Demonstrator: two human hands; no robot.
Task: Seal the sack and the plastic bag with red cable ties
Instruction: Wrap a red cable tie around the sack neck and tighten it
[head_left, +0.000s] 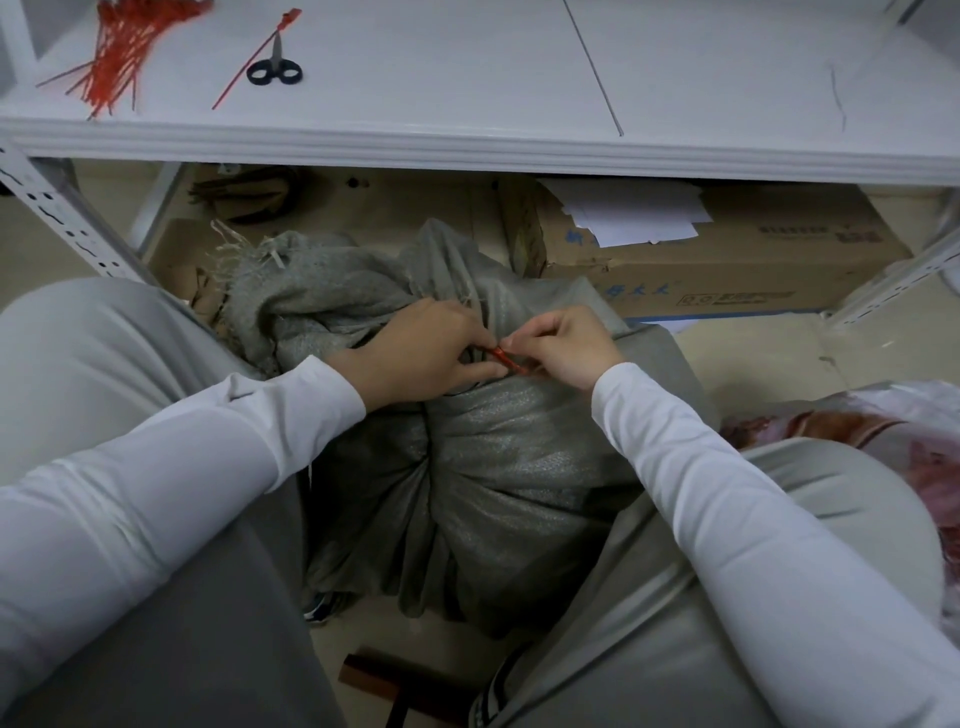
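- Fingers (462, 319) of the left hand (421, 356) curl in and pinch one end of a red cable tie (506, 358). The fingers (530, 332) of the right hand (566, 345) pinch the other end, so both hands are closed narrow on the tie.
- White shelf (467, 78) runs across the top of the view, above the floor where the work goes on.
- Grey woven sack (509, 467) stands on the floor between the person's knees. Its top is bunched into a neck right under the hands, and the tie sits at that neck.
- Cardboard box (727, 260) lies under the shelf behind the sack, with loose papers (634, 215) on top.
- Plastic bag (883, 415) lies at the right edge, beside the right knee and apart from both hands. No tie shows on the part in view, and its mouth is out of sight.
- Bundle of spare ties (124, 47) rests on the shelf at far left.
- Scissors (274, 70) lie near the bundle, across a single loose tie (234, 84).
- Progress, as I judge it: the sack is mid-seal. The hands hide whether the tail is already through the head or pulled tight. Cinching the sack looks unfinished, and the plastic bag appears to be wholly left to do, so roughly the first half is in hand.
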